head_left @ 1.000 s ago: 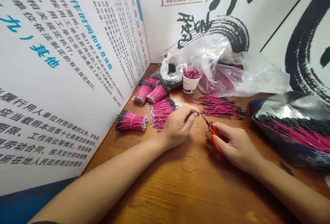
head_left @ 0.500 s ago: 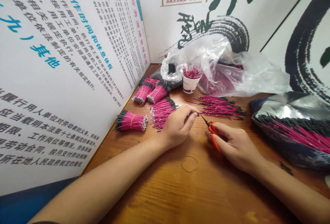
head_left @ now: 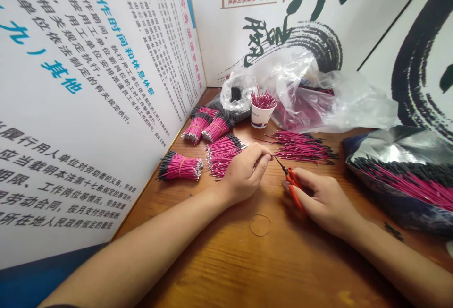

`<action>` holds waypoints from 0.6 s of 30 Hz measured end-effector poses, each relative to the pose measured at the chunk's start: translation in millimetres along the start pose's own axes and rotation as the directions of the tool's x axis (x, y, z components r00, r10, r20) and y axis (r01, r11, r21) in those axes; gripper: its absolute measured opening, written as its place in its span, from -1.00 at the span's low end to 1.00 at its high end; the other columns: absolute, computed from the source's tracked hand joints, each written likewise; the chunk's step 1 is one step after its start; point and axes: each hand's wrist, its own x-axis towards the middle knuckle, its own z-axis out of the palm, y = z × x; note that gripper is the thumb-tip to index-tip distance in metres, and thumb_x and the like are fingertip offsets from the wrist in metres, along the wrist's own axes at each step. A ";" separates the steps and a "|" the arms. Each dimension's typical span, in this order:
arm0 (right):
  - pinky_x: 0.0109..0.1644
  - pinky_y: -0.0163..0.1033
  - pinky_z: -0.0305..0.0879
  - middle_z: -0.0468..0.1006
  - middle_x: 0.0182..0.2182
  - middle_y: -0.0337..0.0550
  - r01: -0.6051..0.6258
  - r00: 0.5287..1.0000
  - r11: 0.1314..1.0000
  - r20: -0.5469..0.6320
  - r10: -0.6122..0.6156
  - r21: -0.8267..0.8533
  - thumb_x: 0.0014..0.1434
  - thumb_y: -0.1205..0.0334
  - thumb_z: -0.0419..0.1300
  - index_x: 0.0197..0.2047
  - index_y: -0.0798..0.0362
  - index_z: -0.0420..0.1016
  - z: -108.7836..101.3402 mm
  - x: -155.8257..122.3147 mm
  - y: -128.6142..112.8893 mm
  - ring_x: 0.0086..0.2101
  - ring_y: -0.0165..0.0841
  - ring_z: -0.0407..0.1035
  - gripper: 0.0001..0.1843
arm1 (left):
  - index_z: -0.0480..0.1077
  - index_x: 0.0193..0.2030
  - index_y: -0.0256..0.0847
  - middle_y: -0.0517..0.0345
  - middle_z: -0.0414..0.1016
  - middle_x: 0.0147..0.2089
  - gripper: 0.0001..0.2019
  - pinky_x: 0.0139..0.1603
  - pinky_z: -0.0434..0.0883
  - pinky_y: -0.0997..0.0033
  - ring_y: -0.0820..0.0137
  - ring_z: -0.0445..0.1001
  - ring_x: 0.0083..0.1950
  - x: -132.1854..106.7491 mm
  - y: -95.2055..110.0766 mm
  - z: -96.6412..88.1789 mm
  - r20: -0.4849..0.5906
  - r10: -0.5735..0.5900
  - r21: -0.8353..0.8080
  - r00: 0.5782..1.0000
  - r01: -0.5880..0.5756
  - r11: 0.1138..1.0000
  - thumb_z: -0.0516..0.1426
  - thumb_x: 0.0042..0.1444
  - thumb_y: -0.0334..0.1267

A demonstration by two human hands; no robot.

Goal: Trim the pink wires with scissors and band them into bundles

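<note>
My left hand (head_left: 246, 172) rests on the wooden table (head_left: 226, 260), thumb and forefinger pinched at the tip of small orange-handled snips (head_left: 292, 183). What the pinch holds is too small to see. My right hand (head_left: 323, 199) grips those snips, whose dark blades point up-left at the left fingertips. A loose heap of pink wires with black ends (head_left: 300, 146) lies just beyond both hands. A loose fan of the same wires (head_left: 221, 154) lies under and left of my left hand.
Banded pink wire bundles (head_left: 180, 166) (head_left: 207, 126) lie by the left printed panel (head_left: 71, 86). A paper cup (head_left: 262, 112) of wire pieces stands by clear plastic bags (head_left: 318, 93). A foil bag of wires (head_left: 406, 180) sits right. A rubber band (head_left: 260, 225) lies near me.
</note>
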 end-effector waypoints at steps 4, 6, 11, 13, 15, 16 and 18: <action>-0.47 -0.29 0.05 0.28 -0.61 -0.32 -0.002 1.000 1.000 0.009 0.002 0.008 0.28 0.11 0.02 -0.45 -0.01 0.23 0.2 -0.3 1.3 -0.58 -0.42 0.16 -0.73 | 0.31 -0.24 -0.22 0.13 0.41 -0.28 -0.84 -0.13 0.34 0.42 0.42 0.39 -0.23 -0.1 -0.2 0.1 -0.003 0.017 -0.001 1.000 -0.017 1.000 -0.04 0.34 -0.31; -0.47 -0.29 0.05 0.28 -0.61 -0.32 -0.005 1.000 1.000 0.014 0.005 0.016 0.28 0.11 0.02 -0.45 -0.01 0.22 0.0 -0.5 1.7 -0.58 -0.41 0.16 -0.73 | 0.31 -0.25 -0.22 0.13 0.41 -0.29 -0.83 -0.14 0.34 0.42 0.41 0.39 -0.23 -0.1 -0.7 0.3 -0.003 0.014 0.003 1.000 -0.014 1.000 -0.05 0.34 -0.30; -0.46 -0.29 0.06 0.29 -0.59 -0.31 -0.012 1.000 1.000 0.020 0.012 0.028 0.30 0.10 0.01 -0.45 -0.01 0.23 -0.4 0.0 0.4 -0.56 -0.41 0.17 -0.71 | 0.32 -0.26 -0.22 0.12 0.41 -0.29 -0.81 -0.14 0.34 0.41 0.41 0.38 -0.24 0.2 -1.6 0.5 -0.003 0.008 0.021 1.000 -0.008 1.000 -0.06 0.35 -0.29; -0.47 -0.29 0.05 0.28 -0.60 -0.32 -0.008 1.000 1.000 0.014 0.008 0.022 0.30 0.09 0.00 -0.46 -0.01 0.21 -0.3 0.3 -0.2 -0.56 -0.41 0.16 -0.70 | 0.32 -0.26 -0.22 0.12 0.41 -0.29 -0.80 -0.14 0.34 0.41 0.41 0.38 -0.24 0.3 -1.7 0.4 -0.002 0.007 0.022 1.000 -0.007 1.000 -0.06 0.35 -0.29; -0.47 -0.29 0.06 0.28 -0.60 -0.32 -0.006 1.000 1.000 0.002 0.006 0.019 0.30 0.09 0.00 -0.46 -0.01 0.21 -0.1 0.7 -0.5 -0.57 -0.41 0.16 -0.70 | 0.32 -0.26 -0.22 0.12 0.41 -0.29 -0.81 -0.14 0.34 0.41 0.41 0.38 -0.24 0.4 -1.7 0.4 0.001 0.006 0.021 1.000 -0.006 1.000 -0.06 0.35 -0.29; -0.47 -0.29 0.06 0.28 -0.60 -0.32 -0.007 1.000 1.000 -0.005 0.007 0.019 0.30 0.09 0.00 -0.46 -0.01 0.21 0.0 0.9 -0.6 -0.57 -0.41 0.16 -0.70 | 0.32 -0.26 -0.22 0.12 0.40 -0.29 -0.80 -0.14 0.34 0.41 0.41 0.38 -0.24 0.5 -1.7 0.3 0.000 0.006 0.022 1.000 -0.006 1.000 -0.06 0.35 -0.29; -0.48 -0.29 0.05 0.28 -0.61 -0.32 -0.004 1.000 1.000 -0.017 0.005 0.020 0.30 0.09 0.00 -0.46 -0.01 0.20 0.0 1.3 -0.7 -0.58 -0.41 0.16 -0.70 | 0.31 -0.27 -0.22 0.13 0.40 -0.30 -0.80 -0.15 0.33 0.41 0.41 0.38 -0.24 0.6 -1.6 0.3 -0.001 0.010 0.021 1.000 -0.010 1.000 -0.06 0.35 -0.29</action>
